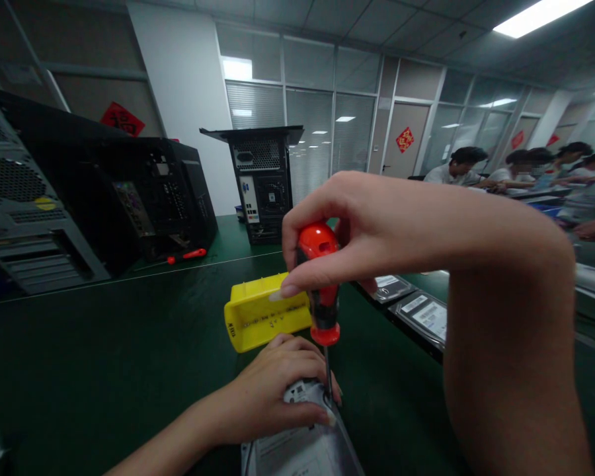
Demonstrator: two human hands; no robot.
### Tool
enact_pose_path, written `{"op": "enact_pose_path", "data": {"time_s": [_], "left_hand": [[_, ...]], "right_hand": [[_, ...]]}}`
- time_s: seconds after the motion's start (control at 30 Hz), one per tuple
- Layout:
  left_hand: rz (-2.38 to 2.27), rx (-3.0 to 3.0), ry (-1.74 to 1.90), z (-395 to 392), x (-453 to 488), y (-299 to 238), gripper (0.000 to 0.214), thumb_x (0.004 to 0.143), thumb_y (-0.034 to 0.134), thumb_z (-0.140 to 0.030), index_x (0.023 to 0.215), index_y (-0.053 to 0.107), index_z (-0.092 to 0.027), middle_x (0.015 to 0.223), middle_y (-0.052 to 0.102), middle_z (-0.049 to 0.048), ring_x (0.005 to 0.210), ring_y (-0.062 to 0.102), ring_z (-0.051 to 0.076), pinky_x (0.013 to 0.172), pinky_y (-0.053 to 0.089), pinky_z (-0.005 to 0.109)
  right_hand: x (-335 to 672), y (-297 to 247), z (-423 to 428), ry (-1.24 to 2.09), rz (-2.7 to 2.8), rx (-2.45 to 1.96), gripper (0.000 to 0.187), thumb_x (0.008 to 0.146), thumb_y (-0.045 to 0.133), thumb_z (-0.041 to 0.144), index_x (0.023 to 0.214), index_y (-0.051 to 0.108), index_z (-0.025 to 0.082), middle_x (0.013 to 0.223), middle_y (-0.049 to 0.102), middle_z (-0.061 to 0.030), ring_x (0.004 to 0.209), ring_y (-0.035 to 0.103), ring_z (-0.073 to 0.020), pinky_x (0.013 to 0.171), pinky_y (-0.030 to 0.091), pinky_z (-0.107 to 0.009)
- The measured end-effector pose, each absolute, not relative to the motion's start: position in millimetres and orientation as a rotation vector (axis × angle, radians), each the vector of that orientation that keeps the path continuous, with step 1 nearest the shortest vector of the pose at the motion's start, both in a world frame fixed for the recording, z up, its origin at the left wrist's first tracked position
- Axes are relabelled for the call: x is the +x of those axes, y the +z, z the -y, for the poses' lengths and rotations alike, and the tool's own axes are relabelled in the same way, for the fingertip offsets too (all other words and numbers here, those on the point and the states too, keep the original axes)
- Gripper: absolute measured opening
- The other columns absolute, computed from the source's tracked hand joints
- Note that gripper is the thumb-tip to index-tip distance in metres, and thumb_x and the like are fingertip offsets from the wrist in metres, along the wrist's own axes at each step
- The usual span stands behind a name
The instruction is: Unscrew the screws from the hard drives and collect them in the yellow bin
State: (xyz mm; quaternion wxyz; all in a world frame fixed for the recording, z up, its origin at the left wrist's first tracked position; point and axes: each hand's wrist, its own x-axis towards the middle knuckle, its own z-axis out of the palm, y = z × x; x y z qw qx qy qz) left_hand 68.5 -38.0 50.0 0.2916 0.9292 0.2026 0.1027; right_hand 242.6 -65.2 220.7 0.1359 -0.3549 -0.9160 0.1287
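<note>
A red and black screwdriver (324,307) stands nearly upright in my right hand (350,221), whose fingers curl round the handle from above. Its thin shaft reaches down to the upper right corner of a silver hard drive (297,456) with a printed label. The tip meets the drive near my left fingers; the screw itself is too small to make out. My left hand (272,383) is wrapped over the drive's far end, thumb on its top face and fingers over the far edge. Just beyond it sits a yellow bin (248,337) with a few tiny parts inside.
More hard drives (421,314) lie to the right. Open black computer cases (188,192) stand at the left, and another case (265,192) at the back. A red-handled screwdriver (194,254) rests by the left cases. Several people (463,168) sit at the far right.
</note>
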Motion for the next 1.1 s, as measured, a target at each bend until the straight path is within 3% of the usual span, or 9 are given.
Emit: {"op": "enact_pose_path", "data": {"time_s": [0.23, 0.63, 0.87, 1.1], "left_hand": [[-0.56, 2.486, 0.292, 36, 66, 48, 0.021, 0.08, 0.072, -0.031, 0.099, 0.065, -0.025, 0.105, 0.062, -0.0015, 0.104, 0.053, 0.018, 0.091, 0.033, 0.03], [-0.557, 2.462, 0.314, 35, 63, 48, 0.021, 0.08, 0.072, -0.031, 0.098, 0.064, -0.025, 0.105, 0.063, -0.002, 0.105, 0.054, 0.019, 0.094, 0.033, 0.032], [-0.539, 2.461, 0.336, 35, 65, 49, 0.019, 0.081, 0.07, -0.032, 0.098, 0.066, -0.024, 0.105, 0.065, 0.0005, 0.104, 0.055, 0.021, 0.093, 0.034, 0.033], [-0.522, 2.47, 0.406, 34, 68, 44, 0.01, 0.086, 0.065, -0.028, 0.094, 0.067, -0.023, 0.099, 0.068, -0.0009, 0.101, 0.059, 0.018, 0.091, 0.035, 0.03]], "right_hand": [[265, 229, 73, 0.411, 2.802, -1.034, 0.025, 0.081, 0.065, 0.033, 0.101, 0.061, 0.018, 0.088, 0.066, 0.0029, 0.073, 0.062, -0.0088, 0.055, 0.051, -0.015], [267, 228, 71, 0.197, 2.809, -0.97, 0.036, 0.082, 0.063, 0.042, 0.109, 0.061, 0.017, 0.094, 0.062, 0.0011, 0.071, 0.059, -0.007, 0.05, 0.047, -0.012], [262, 226, 75, 0.171, 2.762, -1.054, 0.031, 0.084, 0.061, 0.038, 0.11, 0.06, 0.022, 0.099, 0.061, 0.0004, 0.074, 0.058, -0.0084, 0.051, 0.045, -0.015], [254, 224, 69, 0.089, 2.769, -0.893, 0.03, 0.083, 0.063, 0.038, 0.102, 0.062, 0.015, 0.087, 0.061, -0.0002, 0.068, 0.056, -0.0081, 0.05, 0.043, -0.016]]}}
